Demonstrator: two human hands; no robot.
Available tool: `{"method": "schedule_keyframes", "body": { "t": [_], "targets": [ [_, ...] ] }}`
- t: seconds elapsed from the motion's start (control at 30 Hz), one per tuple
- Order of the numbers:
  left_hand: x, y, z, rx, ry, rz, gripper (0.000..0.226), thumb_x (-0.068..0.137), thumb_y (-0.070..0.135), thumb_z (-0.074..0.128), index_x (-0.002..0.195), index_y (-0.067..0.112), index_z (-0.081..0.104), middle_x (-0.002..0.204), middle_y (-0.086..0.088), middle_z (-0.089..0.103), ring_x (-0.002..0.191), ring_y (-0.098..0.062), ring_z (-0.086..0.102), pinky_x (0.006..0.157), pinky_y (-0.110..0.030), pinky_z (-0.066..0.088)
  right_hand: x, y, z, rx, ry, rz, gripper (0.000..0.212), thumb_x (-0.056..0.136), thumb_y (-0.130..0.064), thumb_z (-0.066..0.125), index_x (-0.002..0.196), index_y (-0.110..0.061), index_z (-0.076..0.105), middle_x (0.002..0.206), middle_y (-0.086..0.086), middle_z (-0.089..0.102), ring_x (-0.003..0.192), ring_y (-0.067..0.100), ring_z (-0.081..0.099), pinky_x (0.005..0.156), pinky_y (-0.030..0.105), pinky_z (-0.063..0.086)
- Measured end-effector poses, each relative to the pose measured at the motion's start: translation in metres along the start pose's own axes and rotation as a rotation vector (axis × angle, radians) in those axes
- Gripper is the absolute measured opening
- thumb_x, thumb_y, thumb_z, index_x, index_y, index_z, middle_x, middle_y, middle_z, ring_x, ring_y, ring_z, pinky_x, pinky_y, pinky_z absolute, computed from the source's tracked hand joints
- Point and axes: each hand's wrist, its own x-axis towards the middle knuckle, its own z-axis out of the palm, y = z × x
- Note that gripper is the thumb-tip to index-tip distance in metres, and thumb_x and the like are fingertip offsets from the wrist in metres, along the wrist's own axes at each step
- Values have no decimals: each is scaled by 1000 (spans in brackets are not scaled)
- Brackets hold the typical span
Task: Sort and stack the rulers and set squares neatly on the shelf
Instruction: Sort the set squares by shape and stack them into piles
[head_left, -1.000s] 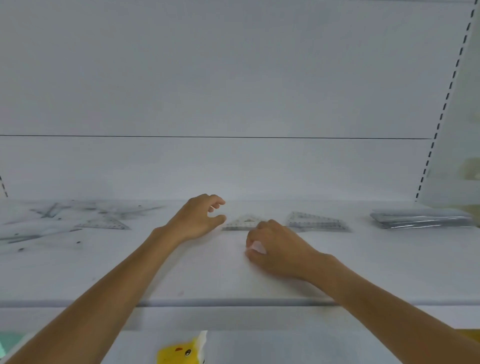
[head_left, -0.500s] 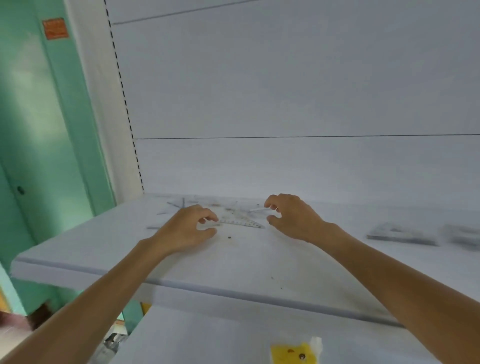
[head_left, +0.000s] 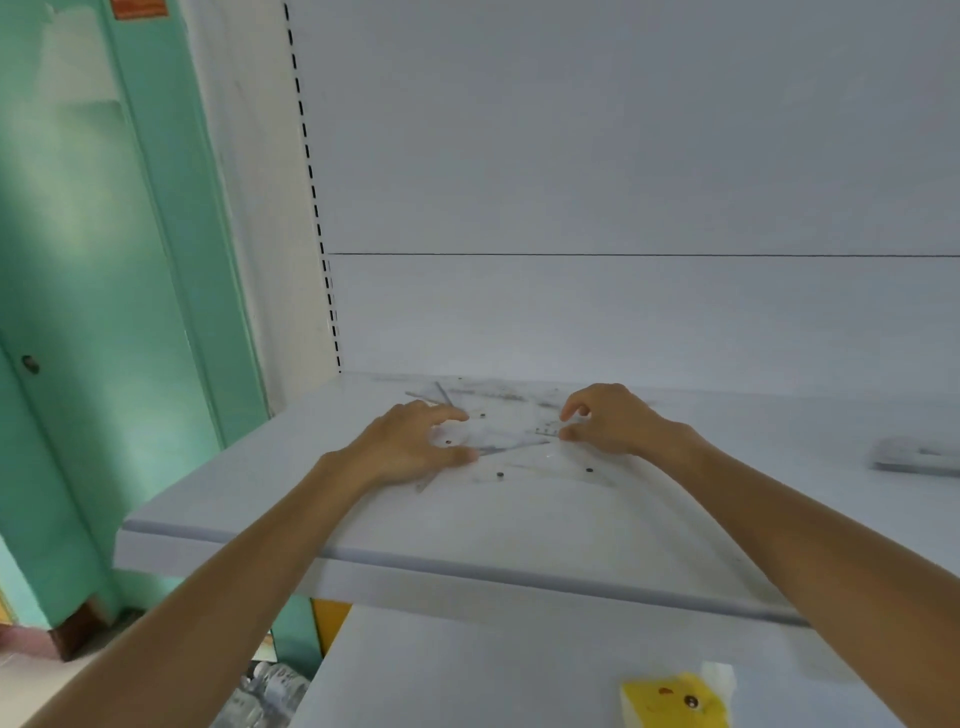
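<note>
The clear rulers and set squares lie in a loose, crossed pile (head_left: 511, 434) on the white shelf (head_left: 467, 566), toward its back left corner, and both hands are at the pile. The left hand (head_left: 410, 447) rests palm down on the pile's left side, fingers curled, with thumb and forefinger held apart around a few pieces; the clear plastic makes it impossible to tell whether it grips any of them. The right hand (head_left: 608, 423) is at the pile's right side, its thumb and forefinger bent toward each other with a gap between, the thumb tip touching the end of a marked piece; whether it pinches that piece cannot be told. Well apart to the right on the same shelf lies a blurred grey stack (head_left: 919, 460). A slotted upright (head_left: 311, 182) runs up at the shelf's back left, beside a green door (head_left: 104, 312). On the lower shelf sits a yellow pack (head_left: 675, 699).
</note>
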Motion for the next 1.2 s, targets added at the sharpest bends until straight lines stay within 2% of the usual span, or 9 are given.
{"method": "schedule_keyframes", "body": {
  "t": [0.13, 0.3, 0.47, 0.53, 0.63, 0.83, 1.0, 1.13, 1.2],
  "targets": [
    [6, -5, 5, -28, 36, 46, 52, 76, 59, 61, 121, 34, 57, 120, 6, 57, 105, -10, 50, 84, -27, 38, -3, -6, 7, -176, 67, -27, 28, 92, -33, 53, 110, -14, 62, 119, 6, 59, 109, 23, 54, 91, 31, 41],
    [6, -7, 8, 12, 66, 173, 44, 82, 53, 57, 118, 26, 60, 108, 6, 60, 97, -10, 49, 79, -23, 33, -2, -19, 17, -417, 175, -127, 24, 95, -17, 37, 98, -4, 58, 98, 9, 59, 90, 28, 57, 70, 31, 40],
    [1, -2, 6, 184, 121, 233, 34, 97, 37, 33, 111, 19, 59, 101, -1, 64, 96, -21, 54, 79, -33, 41, -1, -17, 18, -201, 188, -106, 28, 92, -24, 49, 113, -7, 55, 111, 9, 55, 98, 26, 54, 82, 32, 43],
    [1, -2, 6, 180, 172, 182, 32, 99, 27, 30, 116, 16, 54, 110, -2, 63, 101, -24, 56, 84, -37, 43, -3, -14, 17, -54, 175, -3, 37, 87, -38, 58, 113, -11, 56, 112, 7, 52, 100, 24, 52, 80, 30, 41],
    [1, -4, 5, 79, 242, 123, 30, 96, 15, 33, 119, 25, 50, 106, 8, 62, 99, -18, 59, 84, -33, 44, -3, -9, 14, -130, 147, 110, 40, 84, -46, 59, 104, -12, 62, 108, 6, 55, 99, 24, 54, 73, 31, 39],
    [-2, 0, 2, -12, 336, 106, 18, 97, 18, 30, 105, 26, 43, 87, 5, 59, 79, -20, 60, 75, -38, 49, -6, -17, 11, -393, 160, -43, 28, 92, -20, 45, 110, -4, 58, 103, 13, 62, 95, 31, 58, 81, 37, 48],
    [0, 0, 6, -97, 362, 122, 33, 99, 23, 29, 125, 25, 50, 96, -1, 51, 94, -20, 52, 81, -29, 40, -10, -13, 16, -303, 161, -110, 30, 90, -10, 42, 115, -7, 58, 112, 8, 57, 100, 27, 56, 81, 32, 46],
    [1, -4, 10, -133, 314, 107, 37, 98, 29, 34, 132, 31, 48, 109, 0, 54, 110, -19, 45, 95, -29, 35, -12, -5, 16, -212, 75, -61, 37, 93, -32, 44, 128, -19, 48, 134, 5, 38, 127, 23, 35, 98, 36, 34],
    [2, -4, 12, -116, 293, 104, 37, 98, 32, 34, 131, 31, 49, 116, -2, 59, 112, -21, 46, 97, -32, 36, -13, -4, 15, -225, -31, -8, 26, 97, -34, 34, 107, -17, 51, 115, 8, 46, 121, 30, 40, 95, 41, 38]
  ]
}}
